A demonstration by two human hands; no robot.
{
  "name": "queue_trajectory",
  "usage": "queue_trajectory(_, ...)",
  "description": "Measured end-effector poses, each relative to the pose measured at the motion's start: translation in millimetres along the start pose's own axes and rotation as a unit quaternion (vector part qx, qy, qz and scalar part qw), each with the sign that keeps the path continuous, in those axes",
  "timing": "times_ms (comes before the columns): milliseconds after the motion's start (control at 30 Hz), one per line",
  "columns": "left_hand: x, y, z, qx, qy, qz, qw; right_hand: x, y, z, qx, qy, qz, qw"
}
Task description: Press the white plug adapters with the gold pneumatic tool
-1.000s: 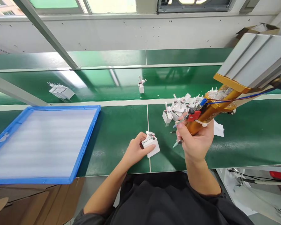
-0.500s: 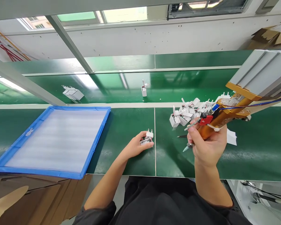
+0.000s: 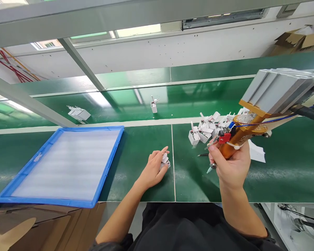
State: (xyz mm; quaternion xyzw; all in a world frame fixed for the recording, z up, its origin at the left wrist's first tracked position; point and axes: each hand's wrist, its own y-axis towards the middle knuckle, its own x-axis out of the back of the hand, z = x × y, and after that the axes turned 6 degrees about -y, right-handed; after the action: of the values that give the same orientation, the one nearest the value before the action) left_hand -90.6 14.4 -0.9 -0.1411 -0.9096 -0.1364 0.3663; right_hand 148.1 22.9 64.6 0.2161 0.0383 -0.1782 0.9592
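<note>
My left hand [image 3: 153, 171] is closed around a small white plug adapter [image 3: 165, 162] on the green bench. Its index finger reaches over the pronged cap, and the fingers hide part of the housing. My right hand [image 3: 231, 170] grips an orange glue dispenser [image 3: 226, 150] with a red switch and a pale nozzle [image 3: 209, 170] that points down and left, apart from the adapter. Beyond that hand lies a pile of open white adapter housings [image 3: 205, 127] with loose caps. Dark tweezers [image 3: 202, 154] lie beside the dispenser.
A blue-rimmed tray [image 3: 94, 200] with a white liner is on the left. On the green strip behind stand one open adapter [image 3: 154, 106] and a group of white adapters [image 3: 79, 113]. White paper [image 3: 256, 152] lies right of my right hand. Cardboard boxes are at lower left and upper right.
My left index finger has moved over the plug's cap, which now sits lower against the housing. My right hand still holds the dispenser, nearly in place. The camera view has shifted slightly.
</note>
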Motion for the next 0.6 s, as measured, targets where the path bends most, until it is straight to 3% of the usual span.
queue_trajectory(200, -10.7, -11.9, 0.0, 0.028, 0.034, -0.050, 0.998, 0.1, 0.4, -1.5, -0.006, -0.004, -0.014, 1.000)
queue_trajectory(333, -25.3, -15.2, 4.2, 0.092, 0.065, -0.089, 0.990, -0.7, 0.3, -2.3, -0.010, -0.002, -0.017, 1.000)
queue_trajectory(500, -26.1, -16.4, -2.2, 0.136, 0.154, -0.025, 0.978, 1.8, 0.8, -3.3, -0.009, 0.015, -0.016, 1.000)
queue_trajectory(600, -5.1, -5.9, 8.5, 0.156, 0.180, -0.013, 0.971, 6.7, 0.5, -4.1, -0.027, 0.011, -0.014, 0.999)
